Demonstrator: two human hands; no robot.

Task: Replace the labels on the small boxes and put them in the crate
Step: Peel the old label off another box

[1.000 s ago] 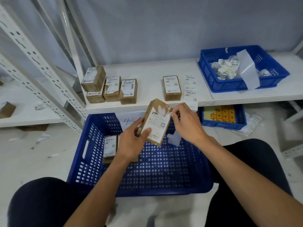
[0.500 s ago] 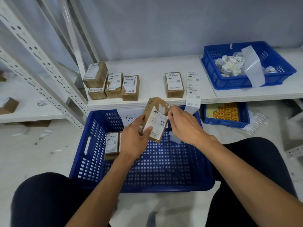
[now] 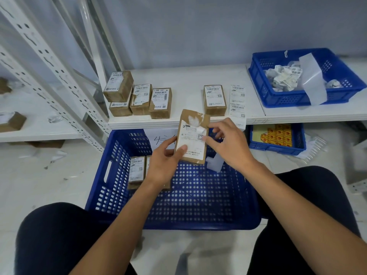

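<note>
Head view: left hand (image 3: 164, 165) grips small box (image 3: 195, 155) by lower edge, thumb across face. Box held tilted above crate (image 3: 99, 185), likely to steady it for peeling. Right hand (image 3: 228, 143) pinches curled corner of old label (image 3: 188, 141); top part already torn away. Two boxes (image 3: 136, 169) lie in crate, left side. Fresh label strip (image 3: 237, 102) on shelf (image 3: 188, 76), probably kept within reach.

Three blue crates: a large crate (image 3: 107, 185) on the floor, a shallow crate (image 3: 288, 99) on the shelf, a small crate (image 3: 278, 149) below it.

On the middle shelf there are five boxes (image 3: 118, 86) (image 3: 120, 109) (image 3: 141, 99) (image 3: 160, 103) (image 3: 215, 100). Held up is one box (image 3: 195, 118) with one torn label (image 3: 189, 139). In the large crate are two boxes (image 3: 136, 171) (image 3: 148, 163).

On the left shelf are two blurred brown boxes (image 3: 13, 122) (image 3: 4, 86).

One strip of labels (image 3: 237, 102).

Two hands: the left hand (image 3: 162, 165) and the right hand (image 3: 228, 147).
</note>
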